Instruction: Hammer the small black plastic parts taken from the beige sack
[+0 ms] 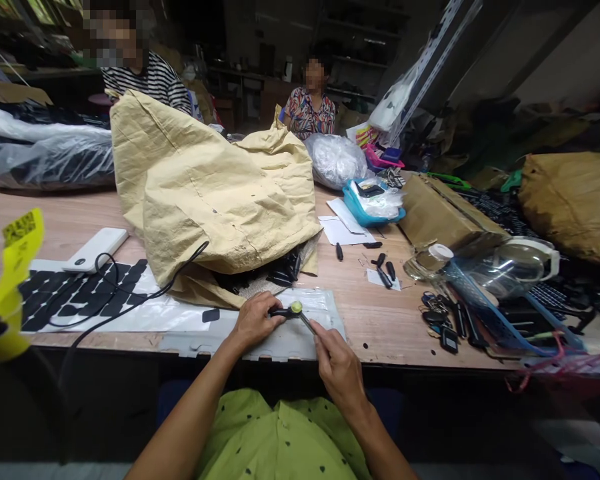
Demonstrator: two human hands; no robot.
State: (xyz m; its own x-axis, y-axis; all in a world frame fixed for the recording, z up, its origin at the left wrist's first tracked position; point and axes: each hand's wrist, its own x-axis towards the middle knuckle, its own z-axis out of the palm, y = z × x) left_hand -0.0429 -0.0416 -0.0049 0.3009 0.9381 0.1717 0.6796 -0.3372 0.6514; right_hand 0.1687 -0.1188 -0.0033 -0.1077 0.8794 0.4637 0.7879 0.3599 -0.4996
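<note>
Apparently the work is at a fitting or prodding step. The fingers (269,305) of the left hand (254,320) pinch the dark tail of a small black part (280,311), thumb and forefinger pressed together on it. The fingers (321,337) of the right hand (337,363) close around a thin tool (307,323), though how they wrap it is hard to make out.

The part is held just above the near edge of the desk (380,333), over a clear plastic sheet (300,343). Its long axis runs roughly left to right. The end with the yellow-green cap (296,307) points right, toward the other hand. The tool slants from the right hand up and to the left, and its tip meets the part just beside the cap. Whether it touches the cap itself is too small to tell.

By my judgement, the next move calls for a steady left-hand pinch, so the part does not turn. It also calls for a fine, well-aimed push along the tool's line, since the tip could slip off the rounded cap.

Farther out, more black pieces (285,270) spill from under a crumpled paper sack (215,193).
</note>
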